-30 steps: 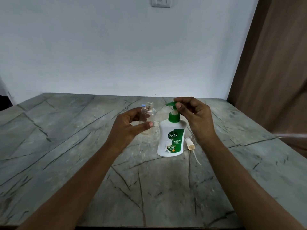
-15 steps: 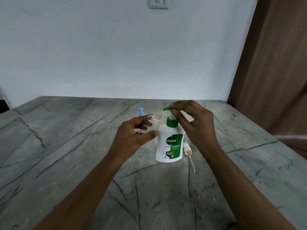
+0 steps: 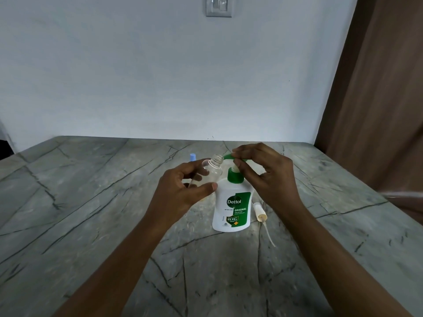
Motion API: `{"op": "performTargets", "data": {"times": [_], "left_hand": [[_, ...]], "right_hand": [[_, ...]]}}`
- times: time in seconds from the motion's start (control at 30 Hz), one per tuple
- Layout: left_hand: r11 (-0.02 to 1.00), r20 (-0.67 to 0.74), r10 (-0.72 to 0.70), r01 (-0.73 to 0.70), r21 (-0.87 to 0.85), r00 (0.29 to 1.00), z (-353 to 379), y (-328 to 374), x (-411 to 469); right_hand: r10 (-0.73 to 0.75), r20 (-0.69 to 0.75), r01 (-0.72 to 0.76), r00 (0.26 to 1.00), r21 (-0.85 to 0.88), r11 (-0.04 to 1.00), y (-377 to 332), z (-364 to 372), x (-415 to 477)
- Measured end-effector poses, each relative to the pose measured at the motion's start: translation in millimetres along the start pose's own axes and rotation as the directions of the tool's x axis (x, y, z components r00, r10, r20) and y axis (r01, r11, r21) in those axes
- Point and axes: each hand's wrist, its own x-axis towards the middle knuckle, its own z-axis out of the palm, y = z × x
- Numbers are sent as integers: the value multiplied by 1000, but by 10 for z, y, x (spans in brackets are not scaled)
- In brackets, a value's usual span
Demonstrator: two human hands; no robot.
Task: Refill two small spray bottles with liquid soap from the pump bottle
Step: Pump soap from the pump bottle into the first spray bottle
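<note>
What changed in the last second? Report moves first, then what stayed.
The left hand tilted the small clear plastic spray bottle and brought its open neck up to the green pump head. The right hand stays gripping that pump head. The white Dettol pump bottle still stands on the grey marble table, with the white spray cap and tube lying beside it.

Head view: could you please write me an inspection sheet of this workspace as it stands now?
Surface: grey veined stone table.
Job's things: Dettol pump bottle upright; uncapped clear spray bottle tilted, neck by the green spout; spray head with tube lying right of the pump bottle; blue cap behind, rest hidden.
Clutter: nothing seen.
Hands: left hand grips the clear spray bottle; right hand fingers pinch the green spout.
Cables: nothing seen.
Surroundings: white wall, wall switch, brown curtain at right.
</note>
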Motion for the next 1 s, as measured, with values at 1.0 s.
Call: {"op": "performTargets", "data": {"times": [1.0], "left_hand": [[980,-40,135,-127,155,990,10,-99,1]], "right_hand": [[-195,82,211,977,-312,926,14,194,-238]]}}
